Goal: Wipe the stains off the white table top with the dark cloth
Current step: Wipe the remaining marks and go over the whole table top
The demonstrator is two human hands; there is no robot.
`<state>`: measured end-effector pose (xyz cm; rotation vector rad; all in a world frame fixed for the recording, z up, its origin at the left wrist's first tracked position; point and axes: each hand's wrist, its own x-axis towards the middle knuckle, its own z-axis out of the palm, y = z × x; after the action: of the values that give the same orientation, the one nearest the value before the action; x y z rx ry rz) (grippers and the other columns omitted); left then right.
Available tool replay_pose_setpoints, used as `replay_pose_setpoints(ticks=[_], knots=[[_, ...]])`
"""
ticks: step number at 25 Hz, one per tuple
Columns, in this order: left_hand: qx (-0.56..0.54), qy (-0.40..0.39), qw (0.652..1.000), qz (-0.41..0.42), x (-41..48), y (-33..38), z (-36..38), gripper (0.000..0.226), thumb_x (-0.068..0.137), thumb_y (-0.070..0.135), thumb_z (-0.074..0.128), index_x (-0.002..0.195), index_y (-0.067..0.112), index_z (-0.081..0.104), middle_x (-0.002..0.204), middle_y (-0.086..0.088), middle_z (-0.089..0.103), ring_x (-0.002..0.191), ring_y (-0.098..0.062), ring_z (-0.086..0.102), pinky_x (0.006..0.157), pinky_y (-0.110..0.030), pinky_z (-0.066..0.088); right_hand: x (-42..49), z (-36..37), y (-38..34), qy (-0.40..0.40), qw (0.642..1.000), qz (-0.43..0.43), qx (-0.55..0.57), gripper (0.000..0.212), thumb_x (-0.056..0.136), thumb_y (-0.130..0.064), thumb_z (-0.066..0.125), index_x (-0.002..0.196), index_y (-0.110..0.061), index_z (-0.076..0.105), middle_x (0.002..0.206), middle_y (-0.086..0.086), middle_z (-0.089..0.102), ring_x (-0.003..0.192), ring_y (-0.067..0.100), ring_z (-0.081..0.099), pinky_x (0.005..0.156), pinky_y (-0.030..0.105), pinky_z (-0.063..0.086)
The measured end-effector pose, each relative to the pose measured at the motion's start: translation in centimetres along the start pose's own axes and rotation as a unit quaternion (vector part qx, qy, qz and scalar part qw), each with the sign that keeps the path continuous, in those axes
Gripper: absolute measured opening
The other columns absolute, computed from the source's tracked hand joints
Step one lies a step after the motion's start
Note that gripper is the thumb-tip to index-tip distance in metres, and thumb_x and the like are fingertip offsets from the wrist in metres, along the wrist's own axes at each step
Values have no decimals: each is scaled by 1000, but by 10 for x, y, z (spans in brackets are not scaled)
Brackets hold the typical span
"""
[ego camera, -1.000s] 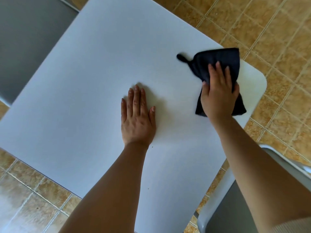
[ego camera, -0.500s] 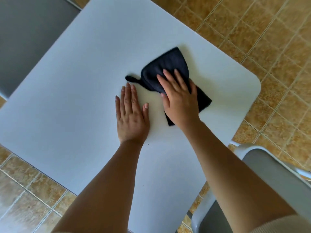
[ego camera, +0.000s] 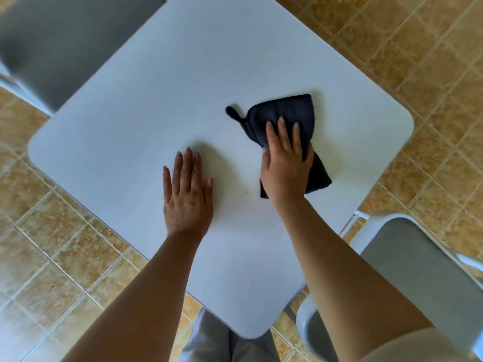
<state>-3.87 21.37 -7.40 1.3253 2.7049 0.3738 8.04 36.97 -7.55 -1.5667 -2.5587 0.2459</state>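
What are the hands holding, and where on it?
The right hand presses flat on the middle of the dark cloth, pinning it to the white table top rather than gripping it. The left hand lies flat on bare table, holding nothing.

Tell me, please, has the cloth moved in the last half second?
Yes. The cloth, under the right hand, has slid right, away from the flat left hand and toward the table's right corner.

The right hand (ego camera: 286,165) hid the middle of the cloth (ego camera: 287,113); both grey chairs (ego camera: 418,278) ran off the edges, the far one blurred.
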Motion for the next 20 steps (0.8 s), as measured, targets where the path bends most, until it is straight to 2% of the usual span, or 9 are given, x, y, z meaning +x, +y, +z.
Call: replay_pose_setpoints(ticks=[5, 8, 12, 14, 17, 20], knots=[[-7, 14, 999, -37, -26, -8, 7, 58, 102, 36, 26, 153, 8, 23, 160, -7, 19, 148, -20, 14, 121, -42, 8, -82, -1, -11, -3, 992, -129, -2, 46, 102, -31, 46, 148, -29, 46, 158, -6, 40, 148, 23, 33, 113, 52, 33], [-10, 26, 999, -37, -27, -8, 9, 57, 102, 34, 27, 152, 8, 27, 159, -8, 22, 148, -20, 17, 120, -43, 13, -116, -11, 23, -5, 991, -130, -30, 48, 101, -29, 46, 149, -30, 45, 158, -7, 38, 149, 21, 32, 113, 51, 34], [-8, 24, 999, -35, -27, -8, 10, 57, 101, 34, 25, 152, 8, 26, 160, -7, 20, 148, -20, 16, 120, -43, 13, -66, -12, 45, 10, 999, 25, -42, 53, 97, -34, 43, 150, -30, 42, 159, -4, 38, 148, 23, 33, 111, 53, 33], [-5, 23, 999, -37, -27, -9, 10, 58, 101, 35, 24, 152, 8, 26, 160, -7, 20, 148, -19, 15, 120, -43, 13, -15, -7, 31, 13, 998, 61, -23, 53, 97, -34, 46, 150, -30, 42, 159, -2, 37, 149, 24, 31, 111, 56, 30], [-1, 27, 999, -34, -26, -11, 11, 57, 101, 35, 25, 151, 7, 28, 159, -8, 22, 147, -20, 17, 120, -43, 13, 38, 5, -10, -18, 1000, 20, -11, 53, 100, -35, 43, 152, -32, 36, 163, -5, 29, 152, 23, 22, 115, 56, 22], [0, 31, 999, -33, -26, -11, 10, 57, 101, 35, 25, 151, 6, 29, 158, -9, 24, 147, -21, 19, 120, -43, 15, 32, 16, -44, 10, 998, -69, -12, 50, 99, -35, 44, 148, -31, 44, 158, -6, 38, 148, 23, 32, 112, 53, 30]])
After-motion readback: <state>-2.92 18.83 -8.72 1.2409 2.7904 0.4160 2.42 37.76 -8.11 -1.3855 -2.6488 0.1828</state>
